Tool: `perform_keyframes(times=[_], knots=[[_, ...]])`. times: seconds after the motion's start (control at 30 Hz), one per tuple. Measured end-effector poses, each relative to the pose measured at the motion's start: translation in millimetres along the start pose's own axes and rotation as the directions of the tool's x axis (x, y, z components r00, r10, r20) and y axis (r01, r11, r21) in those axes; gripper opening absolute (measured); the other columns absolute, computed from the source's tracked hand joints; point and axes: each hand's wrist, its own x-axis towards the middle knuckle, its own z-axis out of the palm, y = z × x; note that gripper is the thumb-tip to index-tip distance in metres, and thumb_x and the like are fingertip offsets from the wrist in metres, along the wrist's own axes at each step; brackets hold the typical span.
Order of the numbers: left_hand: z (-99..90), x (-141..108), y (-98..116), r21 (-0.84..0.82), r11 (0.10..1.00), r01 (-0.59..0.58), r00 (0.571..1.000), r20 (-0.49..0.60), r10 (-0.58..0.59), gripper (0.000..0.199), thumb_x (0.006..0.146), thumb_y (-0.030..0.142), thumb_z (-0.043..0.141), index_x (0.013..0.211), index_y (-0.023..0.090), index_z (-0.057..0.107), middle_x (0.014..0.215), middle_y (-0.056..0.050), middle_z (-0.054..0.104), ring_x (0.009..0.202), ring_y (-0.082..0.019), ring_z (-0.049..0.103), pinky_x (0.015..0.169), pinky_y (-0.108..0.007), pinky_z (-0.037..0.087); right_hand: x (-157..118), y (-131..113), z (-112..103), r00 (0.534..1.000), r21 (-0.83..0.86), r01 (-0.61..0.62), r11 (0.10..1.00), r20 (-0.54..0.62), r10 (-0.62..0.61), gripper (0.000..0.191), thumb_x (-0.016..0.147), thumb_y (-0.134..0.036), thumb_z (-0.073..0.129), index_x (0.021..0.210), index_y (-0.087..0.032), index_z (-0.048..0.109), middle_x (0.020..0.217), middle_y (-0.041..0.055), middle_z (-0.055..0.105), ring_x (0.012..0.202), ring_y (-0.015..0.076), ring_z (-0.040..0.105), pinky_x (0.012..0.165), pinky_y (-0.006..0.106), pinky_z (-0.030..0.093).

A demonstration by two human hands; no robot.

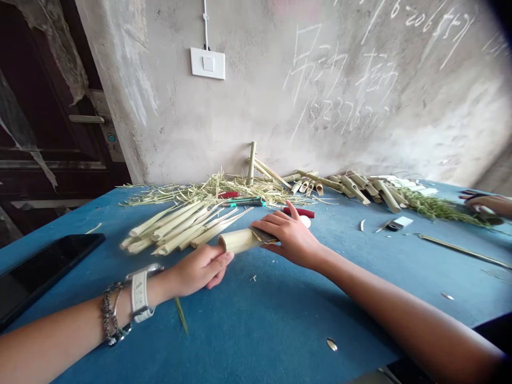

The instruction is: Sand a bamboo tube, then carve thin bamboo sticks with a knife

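Observation:
A short pale bamboo tube (239,241) lies sideways just above the blue table, its open end to the left. My left hand (205,270) grips that open end, thumb in front and fingers curled at the rim. Over the tube's right part my right hand (291,236) is wrapped, pressing a dark brown sheet that looks like sandpaper (264,236) against it. A white rounded end (306,221) shows beyond my right hand. Behind my hands lies a bundle of pale bamboo or reed strips (172,229). A dark red handle (304,213) rests behind my right fingers.
Thin shavings (208,186) heap along the wall beside an upright bamboo stick (251,162). Cut bamboo pieces (356,186) and green sprigs (436,205) lie at the back right. A black phone (48,272) is at left. Another person's hand (488,204) is at far right.

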Motion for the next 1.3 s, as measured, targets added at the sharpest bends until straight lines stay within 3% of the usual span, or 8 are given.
perform_keyframes(times=[0.23,0.37,0.57,0.73,0.93,1.07,1.17,1.3], knots=[[-0.6,2.9,-0.6,-0.021,1.000,0.021,0.997,-0.071,-0.022,0.038,0.090,0.045,0.031,0.066,0.018,0.043,0.043,0.007,0.044,0.042,-0.007,0.040,0.053,-0.022,0.037,0.1,1.4,-1.3,1.000,-0.020,-0.006,1.000,0.007,0.007,0.037,0.081,-0.032,0.061,0.117,-0.027,0.052,0.102,0.0005,0.064,0.095,0.0191,0.056,0.103,0.050,0.014],[-0.1,5.3,-5.4,-0.050,0.999,0.010,0.994,-0.111,-0.015,0.035,0.088,0.046,0.037,0.072,0.017,0.046,0.042,0.008,0.040,0.040,-0.006,0.035,0.046,-0.021,0.031,-0.7,4.9,-1.0,0.999,-0.003,-0.036,0.999,-0.006,0.036,0.037,0.080,-0.032,0.062,0.116,-0.029,0.052,0.104,-0.0008,0.064,0.097,0.0191,0.056,0.103,0.051,0.013],[0.6,4.4,-5.0,-0.083,0.996,-0.042,0.990,-0.141,0.030,0.031,0.087,0.041,0.041,0.089,0.013,0.055,0.049,0.007,0.039,0.046,-0.006,0.036,0.046,-0.020,0.030,-0.3,9.3,-2.7,0.997,-0.018,-0.080,0.997,-0.010,0.080,0.036,0.080,-0.029,0.060,0.115,-0.030,0.053,0.107,-0.0009,0.064,0.101,0.0202,0.055,0.103,0.053,0.015],[0.5,1.4,-1.8,-0.071,0.997,-0.031,0.969,-0.245,0.013,0.040,0.088,0.038,0.041,0.114,0.010,0.052,0.054,0.007,0.040,0.051,-0.008,0.038,0.051,-0.021,0.035,-0.8,14.8,-2.2,0.994,-0.021,-0.109,0.994,-0.013,0.109,0.039,0.080,-0.028,0.060,0.118,-0.031,0.051,0.110,0.0002,0.063,0.104,0.0215,0.055,0.103,0.055,0.016],[-2.0,1.0,-4.0,-0.030,0.999,-0.045,0.947,-0.320,0.033,0.036,0.086,0.039,0.039,0.103,0.011,0.056,0.051,0.007,0.040,0.048,-0.008,0.038,0.048,-0.022,0.035,-1.7,18.1,-0.1,0.992,-0.042,-0.124,0.991,-0.016,0.124,0.041,0.078,-0.025,0.062,0.118,-0.030,0.051,0.110,0.0006,0.063,0.103,0.0217,0.055,0.103,0.056,0.015],[-1.0,1.6,-2.8,-0.001,0.999,-0.037,0.988,-0.152,0.036,0.033,0.087,0.042,0.038,0.075,0.015,0.052,0.050,0.006,0.044,0.046,-0.008,0.041,0.048,-0.021,0.035,-1.6,7.8,0.6,0.997,-0.048,-0.075,0.996,-0.011,0.075,0.037,0.080,-0.026,0.061,0.115,-0.029,0.053,0.106,-0.0002,0.064,0.100,0.0206,0.055,0.104,0.054,0.011],[0.3,0.6,-2.1,0.039,0.999,0.037,0.999,-0.017,-0.036,0.031,0.084,0.045,0.046,0.070,0.016,0.050,0.043,0.007,0.046,0.040,-0.007,0.041,0.045,-0.020,0.033,-1.4,-2.5,1.2,1.000,-0.047,-0.022,0.999,0.010,0.022,0.035,0.080,-0.026,0.061,0.115,-0.030,0.053,0.103,-0.0010,0.065,0.096,0.0190,0.056,0.104,0.053,0.010],[0.6,0.0,-1.2,0.069,0.995,0.073,0.997,-0.016,-0.073,0.031,0.078,0.046,0.053,0.069,0.017,0.050,0.041,0.007,0.046,0.037,-0.007,0.042,0.043,-0.019,0.032,-0.5,-6.6,0.7,1.000,-0.058,-0.013,0.998,0.007,0.013,0.035,0.081,-0.026,0.059,0.115,-0.031,0.054,0.103,-0.0009,0.065,0.094,0.0192,0.057,0.104,0.052,0.011]])
